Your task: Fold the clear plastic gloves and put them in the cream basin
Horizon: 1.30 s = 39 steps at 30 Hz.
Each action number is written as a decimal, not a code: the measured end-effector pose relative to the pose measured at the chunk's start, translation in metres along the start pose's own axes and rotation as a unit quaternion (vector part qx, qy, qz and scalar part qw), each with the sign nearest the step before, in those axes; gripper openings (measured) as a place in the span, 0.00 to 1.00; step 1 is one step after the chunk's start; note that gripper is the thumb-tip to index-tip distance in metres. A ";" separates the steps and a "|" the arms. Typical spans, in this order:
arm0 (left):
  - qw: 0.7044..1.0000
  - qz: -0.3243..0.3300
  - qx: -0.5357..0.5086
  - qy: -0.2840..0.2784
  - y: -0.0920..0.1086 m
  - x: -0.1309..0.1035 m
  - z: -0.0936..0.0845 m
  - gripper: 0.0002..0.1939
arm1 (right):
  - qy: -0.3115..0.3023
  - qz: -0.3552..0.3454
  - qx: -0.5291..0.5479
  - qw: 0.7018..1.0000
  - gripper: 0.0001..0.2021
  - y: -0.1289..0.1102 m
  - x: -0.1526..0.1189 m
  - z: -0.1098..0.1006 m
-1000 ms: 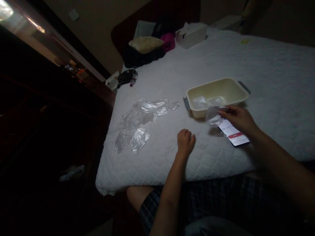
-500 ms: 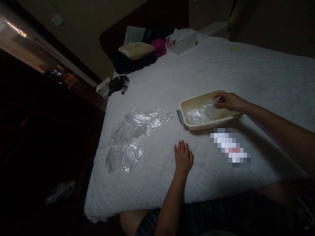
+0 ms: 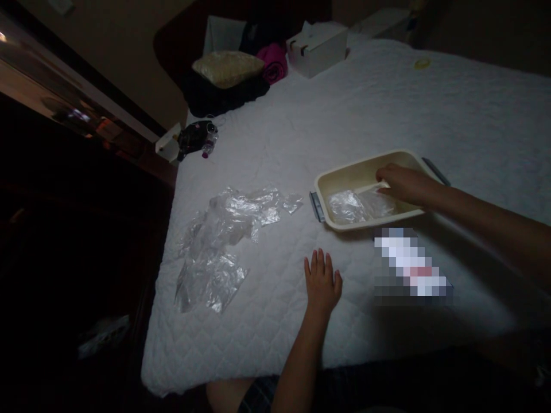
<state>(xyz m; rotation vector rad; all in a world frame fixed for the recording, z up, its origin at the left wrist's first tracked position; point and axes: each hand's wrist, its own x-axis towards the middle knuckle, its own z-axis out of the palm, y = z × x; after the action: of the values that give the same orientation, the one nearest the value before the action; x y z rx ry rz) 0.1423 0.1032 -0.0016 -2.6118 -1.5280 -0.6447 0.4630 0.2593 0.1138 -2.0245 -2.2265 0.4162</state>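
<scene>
A cream plastic bin (image 3: 357, 225) with grey side handles sits on the white quilted bed cover (image 3: 275, 327). Inside it, at the left, lies a folded clear plastic bag (image 3: 345, 207). My right hand (image 3: 407, 184) reaches in over the near right rim, thumb and fingers on the upper edge of another clear plastic bag (image 3: 375, 203) beside the first. My left hand (image 3: 322, 287) rests flat on the cover, fingers spread, holding nothing. To its left, several crumpled clear plastic bags (image 3: 228, 229) lie in a loose spread.
A blurred-out flat object (image 3: 411, 264) lies just in front of the bin. Toward the back are a white box (image 3: 321, 51), a magenta roll (image 3: 273, 64), a beige pillow (image 3: 228, 69) and a ring of tape (image 3: 422, 63). A dark bag (image 3: 196, 139) and small bottle (image 3: 209, 146) sit at the left edge.
My right hand has lowered the plastic bag onto the bin's floor, beside the other one. My left hand stays flat on the cover. The view has shifted slightly.
</scene>
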 end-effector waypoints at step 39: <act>1.000 0.010 -0.008 -0.018 -0.011 -0.004 -0.007 0.23 | 0.220 -0.118 0.063 0.966 0.19 -0.164 -0.137 0.131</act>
<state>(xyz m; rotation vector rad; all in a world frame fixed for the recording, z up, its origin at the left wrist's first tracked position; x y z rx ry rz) 0.1294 0.1039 0.0021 -2.6600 -1.5115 -0.6146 0.2866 0.0944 0.0468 -1.5743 -2.0639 0.0695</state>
